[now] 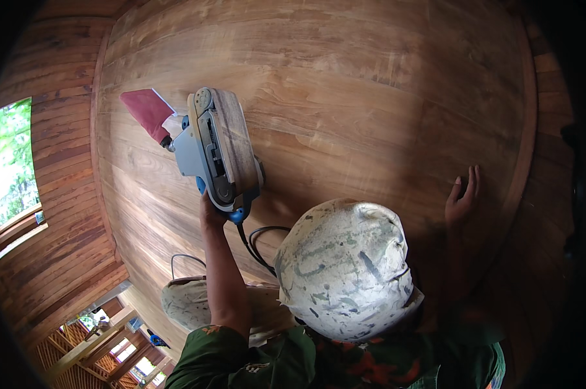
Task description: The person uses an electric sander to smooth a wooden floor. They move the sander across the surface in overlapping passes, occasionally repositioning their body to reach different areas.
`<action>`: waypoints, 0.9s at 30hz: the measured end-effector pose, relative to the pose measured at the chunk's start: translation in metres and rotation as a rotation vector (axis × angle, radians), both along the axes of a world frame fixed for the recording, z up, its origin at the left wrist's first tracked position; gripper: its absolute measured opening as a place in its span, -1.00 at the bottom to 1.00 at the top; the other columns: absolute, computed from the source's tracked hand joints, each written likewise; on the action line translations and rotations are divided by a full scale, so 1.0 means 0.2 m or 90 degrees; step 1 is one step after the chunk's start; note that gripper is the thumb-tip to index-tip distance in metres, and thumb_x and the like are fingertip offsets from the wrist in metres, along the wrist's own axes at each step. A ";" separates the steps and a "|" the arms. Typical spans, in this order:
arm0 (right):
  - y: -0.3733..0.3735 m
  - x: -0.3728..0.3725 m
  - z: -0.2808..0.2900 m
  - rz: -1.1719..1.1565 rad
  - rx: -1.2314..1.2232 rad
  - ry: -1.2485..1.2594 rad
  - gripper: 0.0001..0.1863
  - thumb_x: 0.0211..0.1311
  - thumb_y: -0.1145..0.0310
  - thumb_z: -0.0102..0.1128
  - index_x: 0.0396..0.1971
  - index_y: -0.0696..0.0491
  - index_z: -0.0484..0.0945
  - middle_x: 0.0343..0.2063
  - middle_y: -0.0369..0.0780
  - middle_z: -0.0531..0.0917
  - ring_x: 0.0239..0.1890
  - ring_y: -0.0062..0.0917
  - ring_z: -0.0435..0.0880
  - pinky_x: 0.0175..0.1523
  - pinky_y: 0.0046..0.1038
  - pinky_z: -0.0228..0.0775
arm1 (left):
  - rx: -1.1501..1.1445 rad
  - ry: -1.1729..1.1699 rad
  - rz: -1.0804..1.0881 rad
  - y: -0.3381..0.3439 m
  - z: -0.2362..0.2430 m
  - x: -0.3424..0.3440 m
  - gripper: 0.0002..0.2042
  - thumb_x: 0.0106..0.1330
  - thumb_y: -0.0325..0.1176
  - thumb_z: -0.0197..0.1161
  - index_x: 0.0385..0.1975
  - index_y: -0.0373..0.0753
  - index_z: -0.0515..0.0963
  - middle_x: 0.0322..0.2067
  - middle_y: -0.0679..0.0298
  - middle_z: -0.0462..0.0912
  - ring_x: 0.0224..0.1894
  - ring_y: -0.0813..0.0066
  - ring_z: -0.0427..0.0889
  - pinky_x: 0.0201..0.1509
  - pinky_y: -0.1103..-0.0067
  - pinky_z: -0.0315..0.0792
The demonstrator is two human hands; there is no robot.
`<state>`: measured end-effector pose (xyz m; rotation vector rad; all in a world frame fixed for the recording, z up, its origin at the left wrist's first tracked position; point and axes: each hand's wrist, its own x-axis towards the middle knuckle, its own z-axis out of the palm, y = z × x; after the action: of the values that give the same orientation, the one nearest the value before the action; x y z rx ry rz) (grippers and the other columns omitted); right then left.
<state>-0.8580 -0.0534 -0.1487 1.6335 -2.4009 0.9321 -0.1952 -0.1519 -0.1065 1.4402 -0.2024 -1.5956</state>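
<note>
One belt sander (216, 152), gripped by the left hand (211, 212); one right hand (462, 202), fingers slightly spread, over the wooden floor (345, 110).

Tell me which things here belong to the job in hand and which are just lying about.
Part of the job:
belt sander, held in the left grip
red dust bag on the sander
power cord
wooden surface, most likely

Apparently just about:
blue item, lower left, too small to identify
wooden beams nearby
</note>
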 end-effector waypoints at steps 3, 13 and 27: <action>0.00 0.00 0.00 0.001 0.004 0.003 -0.58 0.51 0.38 0.17 0.28 0.18 0.52 0.33 -0.01 0.53 0.37 -0.08 0.50 0.42 -0.14 0.36 | 0.000 -0.008 -0.006 -0.01 0.01 -0.01 -0.56 0.61 -0.12 0.00 0.23 -0.34 0.52 0.02 0.01 0.73 0.02 0.12 0.77 0.14 0.24 0.69; 0.00 0.01 -0.02 0.008 0.004 0.005 -0.58 0.52 0.37 0.16 0.28 0.19 0.51 0.33 -0.01 0.53 0.37 -0.06 0.50 0.41 -0.13 0.36 | 0.002 -0.034 0.030 0.00 0.04 -0.03 -0.56 0.60 -0.13 0.00 0.24 -0.33 0.52 0.05 0.00 0.73 0.03 0.15 0.77 0.15 0.26 0.69; 0.02 -0.02 -0.02 0.029 -0.009 0.050 -0.58 0.52 0.42 0.13 0.29 0.23 0.49 0.31 0.07 0.52 0.35 -0.03 0.51 0.42 -0.13 0.36 | -0.018 -0.040 0.138 -0.05 0.12 -0.29 -0.78 0.54 -0.29 0.23 0.08 -0.17 0.59 -0.29 0.44 0.64 -0.47 0.72 0.47 -0.44 0.79 0.39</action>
<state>-0.8617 -0.0495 -0.1527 1.6935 -2.3097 0.8727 -0.2531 -0.1618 -0.0823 1.4405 -0.1008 -1.3689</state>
